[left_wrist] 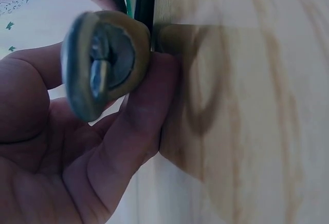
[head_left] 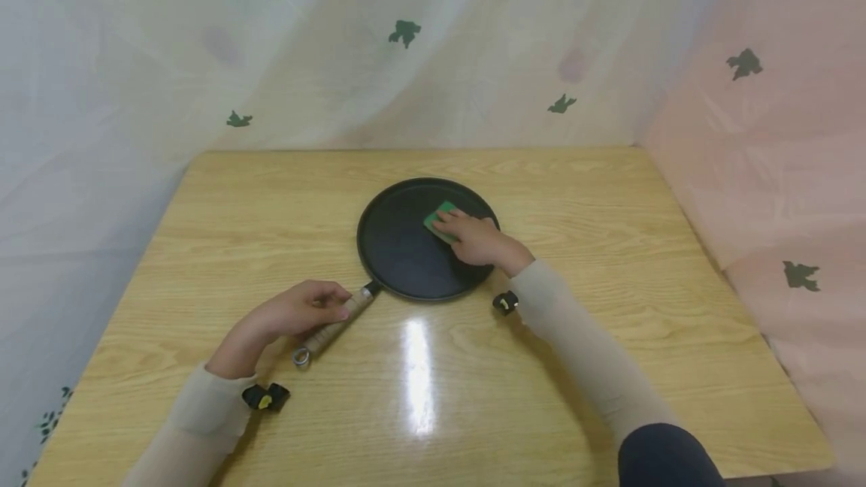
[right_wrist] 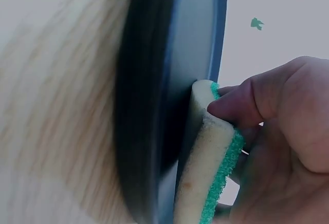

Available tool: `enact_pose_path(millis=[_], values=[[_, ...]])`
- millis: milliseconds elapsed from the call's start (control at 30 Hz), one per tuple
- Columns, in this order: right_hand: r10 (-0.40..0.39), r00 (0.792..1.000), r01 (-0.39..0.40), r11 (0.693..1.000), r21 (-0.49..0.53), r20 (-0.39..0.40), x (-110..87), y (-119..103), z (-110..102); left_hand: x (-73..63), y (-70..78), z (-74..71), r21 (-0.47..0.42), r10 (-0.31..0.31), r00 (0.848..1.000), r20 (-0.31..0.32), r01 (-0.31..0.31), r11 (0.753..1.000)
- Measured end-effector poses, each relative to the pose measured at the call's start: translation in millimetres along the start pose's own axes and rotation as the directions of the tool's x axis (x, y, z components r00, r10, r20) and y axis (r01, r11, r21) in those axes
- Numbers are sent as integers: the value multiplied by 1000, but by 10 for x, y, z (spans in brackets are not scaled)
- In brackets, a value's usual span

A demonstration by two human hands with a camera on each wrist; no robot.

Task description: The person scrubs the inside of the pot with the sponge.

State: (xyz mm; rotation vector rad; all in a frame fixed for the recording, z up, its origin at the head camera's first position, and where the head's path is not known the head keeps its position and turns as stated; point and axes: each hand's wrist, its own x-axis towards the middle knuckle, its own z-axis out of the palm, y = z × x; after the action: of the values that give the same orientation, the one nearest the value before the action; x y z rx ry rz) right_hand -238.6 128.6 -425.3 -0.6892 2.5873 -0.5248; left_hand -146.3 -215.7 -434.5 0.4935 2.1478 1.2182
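Observation:
A flat black frying pan lies on the wooden table, its wood-coloured handle pointing to the near left. My left hand holds that handle between thumb and fingers; in the left wrist view the metal hanging ring at its end faces the camera. With its thumb on one edge, my right hand pinches a sponge against the right half of the pan's surface. The right wrist view shows the sponge's pale foam side towards the pan and its green scouring side towards the palm.
The wooden table extends around the pan on all sides. Pale cloth with green bird shapes hangs behind it, and pinkish cloth stands along the right edge. Black straps sit at both wrists.

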Motion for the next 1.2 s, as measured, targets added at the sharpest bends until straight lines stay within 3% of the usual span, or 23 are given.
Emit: enact_pose_path(millis=[533,933,1200], values=[[30,998,-34,997,-74,-56,-408,-104,150,-5,-2,-1,3,-7,1000,-3,7,1000],[-25,998,20,997,-76,-63,-584,-290,322,5,16,8,24,-17,1000,-8,18,1000],[-95,995,94,995,-14,-34,-536,-436,417,21,3,15,33,-11,1000,-12,12,999]])
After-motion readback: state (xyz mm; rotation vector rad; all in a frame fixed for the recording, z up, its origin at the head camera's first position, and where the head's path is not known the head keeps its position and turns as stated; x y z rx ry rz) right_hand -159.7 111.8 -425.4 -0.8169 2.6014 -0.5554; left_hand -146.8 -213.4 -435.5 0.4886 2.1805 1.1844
